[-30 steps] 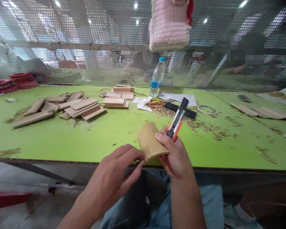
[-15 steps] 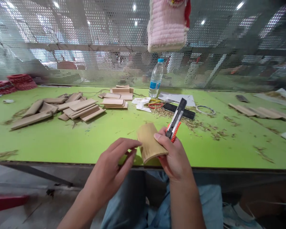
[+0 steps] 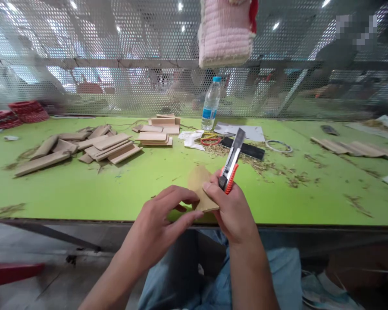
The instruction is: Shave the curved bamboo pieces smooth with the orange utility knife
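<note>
Over the table's front edge, my right hand (image 3: 234,211) pinches a curved tan bamboo piece (image 3: 202,185) under its thumb. The same hand grips a utility knife (image 3: 230,170) with an orange-edged handle, its end pointing up and away from me. My left hand (image 3: 163,219) is at the near left corner of the bamboo piece, fingertips and thumb closed about it. Part of the piece is hidden behind my fingers. More tan curved pieces (image 3: 113,146) lie in a heap to the left, with a small stack (image 3: 153,137) beside them.
A water bottle (image 3: 211,105) stands at the back of the green table (image 3: 67,200). Near it are a black flat bar (image 3: 250,150), red-handled pliers (image 3: 210,140), white paper and scattered shavings (image 3: 291,176). Wavy strips (image 3: 358,148) lie right. Perforated mesh rises behind, with a pink quilted thing (image 3: 226,38) hanging.
The bamboo piece has tilted and turned in my right hand, which moved slightly left with the knife. My left hand has moved right, its fingers now closing on the piece's corner.
</note>
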`<state>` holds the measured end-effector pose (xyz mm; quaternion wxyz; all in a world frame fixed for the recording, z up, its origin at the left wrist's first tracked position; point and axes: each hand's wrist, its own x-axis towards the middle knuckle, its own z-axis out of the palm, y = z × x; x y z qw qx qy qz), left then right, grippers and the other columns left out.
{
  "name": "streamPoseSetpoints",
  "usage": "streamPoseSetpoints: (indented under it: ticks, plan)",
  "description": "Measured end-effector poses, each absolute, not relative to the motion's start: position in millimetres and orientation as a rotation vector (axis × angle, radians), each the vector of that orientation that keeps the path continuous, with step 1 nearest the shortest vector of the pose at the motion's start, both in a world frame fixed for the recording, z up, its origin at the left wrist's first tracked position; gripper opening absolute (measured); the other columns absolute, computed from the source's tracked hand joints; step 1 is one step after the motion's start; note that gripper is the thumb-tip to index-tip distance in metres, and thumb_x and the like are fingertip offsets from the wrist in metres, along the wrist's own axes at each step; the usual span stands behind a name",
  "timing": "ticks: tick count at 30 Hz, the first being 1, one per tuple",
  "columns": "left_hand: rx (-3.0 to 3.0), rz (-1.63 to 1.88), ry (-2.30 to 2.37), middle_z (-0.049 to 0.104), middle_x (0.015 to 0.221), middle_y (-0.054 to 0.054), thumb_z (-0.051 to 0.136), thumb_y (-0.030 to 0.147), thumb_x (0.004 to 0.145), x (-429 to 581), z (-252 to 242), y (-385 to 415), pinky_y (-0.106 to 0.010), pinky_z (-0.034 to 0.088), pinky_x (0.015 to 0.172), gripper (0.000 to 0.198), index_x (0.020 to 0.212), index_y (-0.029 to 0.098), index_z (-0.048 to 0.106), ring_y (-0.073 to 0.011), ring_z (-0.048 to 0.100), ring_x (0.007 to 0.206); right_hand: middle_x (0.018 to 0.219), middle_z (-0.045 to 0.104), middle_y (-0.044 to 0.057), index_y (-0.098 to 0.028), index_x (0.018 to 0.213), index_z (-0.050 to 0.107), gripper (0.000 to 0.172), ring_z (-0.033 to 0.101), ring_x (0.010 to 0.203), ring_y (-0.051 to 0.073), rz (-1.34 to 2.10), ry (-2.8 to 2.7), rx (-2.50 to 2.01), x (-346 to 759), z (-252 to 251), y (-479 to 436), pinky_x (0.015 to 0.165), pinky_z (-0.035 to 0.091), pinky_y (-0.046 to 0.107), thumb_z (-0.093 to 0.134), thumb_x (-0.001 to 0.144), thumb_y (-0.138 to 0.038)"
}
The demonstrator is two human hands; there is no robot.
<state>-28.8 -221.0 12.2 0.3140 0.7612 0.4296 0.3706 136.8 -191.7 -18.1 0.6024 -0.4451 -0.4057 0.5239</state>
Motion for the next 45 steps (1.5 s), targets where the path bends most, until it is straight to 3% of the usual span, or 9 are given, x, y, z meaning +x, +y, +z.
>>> streamPoseSetpoints:
  ticks: [13, 23, 31, 45]
  plan:
    - [1.972, 0.991, 1.113, 0.069, 0.103, 0.001, 0.064, 0.028, 0.093, -32, 7, -219, -0.021, 0.055, 0.082, 0.012, 0.104, 0.025, 0.067, -0.013, 0.07, 0.09, 0.065, 0.039, -0.009, -0.023, 0.072, 0.046, 0.027, 0.034, 0.056, 0.009, 1.177, -0.994, -1.071, 137, -21, -189, 0.056, 0.03, 0.024, 0.071, 0.077, -0.032]
    - [2.117, 1.076, 1.106, 0.069, 0.105, 0.001, 0.061, 0.024, 0.096, -34, 2, -221, -0.019, 0.049, 0.084, 0.013, 0.108, 0.026, 0.066, -0.0115, 0.066, 0.095, 0.062, 0.037, -0.008, -0.024, 0.072, 0.044, 0.032, 0.032, 0.054, 0.01, 1.194, -0.942, -1.091, 137, -18, -192, 0.05, 0.03, 0.023, 0.072, 0.071, -0.038]
    - [2.154, 1.078, 1.164, 0.066, 0.09, 0.002, 0.058, 0.023, 0.097, -33, 0, -224, -0.02, 0.045, 0.075, 0.006, 0.095, 0.023, 0.063, -0.0103, 0.062, 0.083, 0.063, 0.038, -0.007, -0.023, 0.072, 0.046, 0.031, 0.032, 0.055, 0.01, 1.191, -0.922, -1.084, 137, -18, -192, 0.05, 0.03, 0.023, 0.073, 0.071, -0.038]
    - [2.437, 1.131, 1.284, 0.065, 0.086, -0.001, 0.056, 0.021, 0.096, -30, -2, -223, -0.023, 0.046, 0.071, 0.006, 0.091, 0.02, 0.059, -0.0127, 0.062, 0.079, 0.063, 0.035, -0.009, -0.023, 0.072, 0.045, 0.031, 0.03, 0.055, 0.009, 1.213, -0.986, -1.092, 138, -20, -193, 0.052, 0.028, 0.024, 0.072, 0.078, -0.037]
